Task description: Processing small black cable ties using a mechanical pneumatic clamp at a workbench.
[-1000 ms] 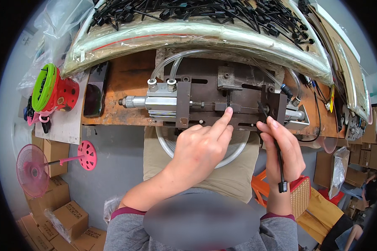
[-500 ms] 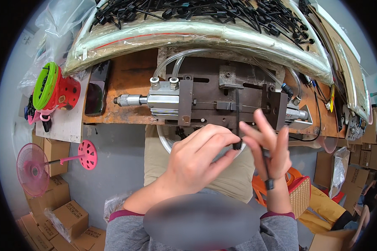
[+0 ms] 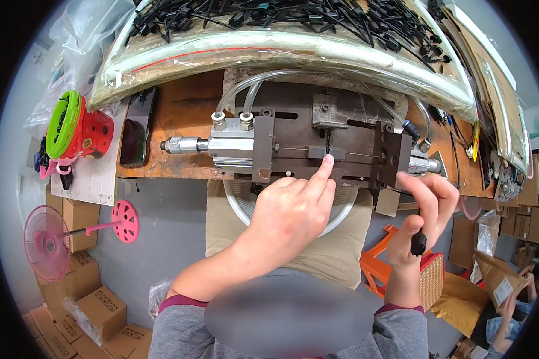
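My left hand [image 3: 290, 209] reaches over the front of the dark metal fixture [image 3: 359, 140]. Its index fingertip presses on a black plastic tie [image 3: 328, 142] that lies across the small centre block [image 3: 317, 153]; the thumb is hidden beneath the hand. To the right, my right hand [image 3: 422, 221] is raised off the fixture's front corner. Its lower fingers and palm keep hold of another thin black tie with a blocky head [image 3: 418, 243], while the index finger is bent forward.
Silver air cylinders [image 3: 232, 149] with clear hoses flank the fixture. A tray [image 3: 281, 57] heaped with black ties stands behind. At left are a red-and-green bucket [image 3: 90, 131] and a phone [image 3: 139, 134]. A white basket [image 3: 236, 209] sits over my lap. Another person handles a carton [image 3: 497, 278] at lower right.
My left hand has moved forward and set the black tie onto the centre block. My right hand has drawn away rightward with its tie. The other person's carton has come into view.
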`<action>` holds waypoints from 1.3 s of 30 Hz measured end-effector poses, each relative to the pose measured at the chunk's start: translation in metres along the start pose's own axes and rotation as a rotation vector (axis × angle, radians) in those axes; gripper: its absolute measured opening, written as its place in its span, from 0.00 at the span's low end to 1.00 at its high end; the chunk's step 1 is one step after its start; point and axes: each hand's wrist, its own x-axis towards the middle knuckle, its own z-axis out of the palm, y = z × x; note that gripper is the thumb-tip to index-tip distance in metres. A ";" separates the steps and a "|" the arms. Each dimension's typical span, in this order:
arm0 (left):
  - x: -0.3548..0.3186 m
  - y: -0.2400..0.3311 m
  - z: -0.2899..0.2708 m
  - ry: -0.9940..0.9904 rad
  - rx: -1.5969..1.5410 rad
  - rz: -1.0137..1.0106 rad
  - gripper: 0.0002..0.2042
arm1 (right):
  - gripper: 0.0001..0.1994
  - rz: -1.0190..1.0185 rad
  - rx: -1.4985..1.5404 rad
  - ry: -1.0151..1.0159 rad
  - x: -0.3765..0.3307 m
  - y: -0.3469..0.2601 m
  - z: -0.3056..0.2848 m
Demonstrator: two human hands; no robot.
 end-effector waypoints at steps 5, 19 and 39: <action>0.000 0.001 -0.004 -0.033 0.031 -0.011 0.13 | 0.31 -0.169 -0.296 -0.023 0.020 -0.001 -0.006; 0.011 0.010 -0.040 0.307 -0.629 -0.018 0.18 | 0.12 -0.782 -0.558 -0.147 0.067 -0.006 0.028; -0.008 -0.003 0.006 0.087 -0.047 0.001 0.12 | 0.26 -0.006 -0.421 -0.576 0.276 0.110 0.058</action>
